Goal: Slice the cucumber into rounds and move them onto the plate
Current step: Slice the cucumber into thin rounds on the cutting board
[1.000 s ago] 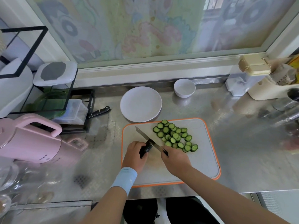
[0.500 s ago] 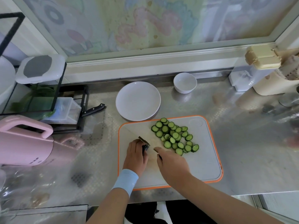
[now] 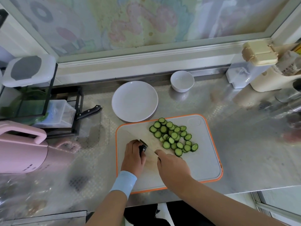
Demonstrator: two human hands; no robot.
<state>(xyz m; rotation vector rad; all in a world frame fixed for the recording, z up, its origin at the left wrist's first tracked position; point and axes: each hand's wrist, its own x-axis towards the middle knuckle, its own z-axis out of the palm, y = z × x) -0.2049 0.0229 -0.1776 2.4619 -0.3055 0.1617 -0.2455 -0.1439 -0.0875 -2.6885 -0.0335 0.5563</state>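
Several green cucumber rounds (image 3: pixel 172 136) lie in a loose pile on the upper middle of the orange-rimmed white cutting board (image 3: pixel 203 160). The white plate (image 3: pixel 134 101) stands just behind the board with nothing on it. My left hand (image 3: pixel 133 155) grips the black handle of the knife (image 3: pixel 143 146). Its blade lies low across the board toward the slices and is hard to make out. My right hand (image 3: pixel 172 163) reaches in from the right, its fingertips touching the blade area beside the nearest rounds.
A small white bowl (image 3: pixel 182 80) sits behind the plate to the right. At the left, a second knife (image 3: pixel 88 111) pokes out of a black rack, with a pink kettle (image 3: pixel 21 149) in front. Cream containers (image 3: pixel 260 54) crowd the back right. The counter's front edge runs just below the board.
The knife blade, raised and clearly visible a second ago, has dropped low onto the board. Both hands stay at the board's left centre; the slices have not moved.
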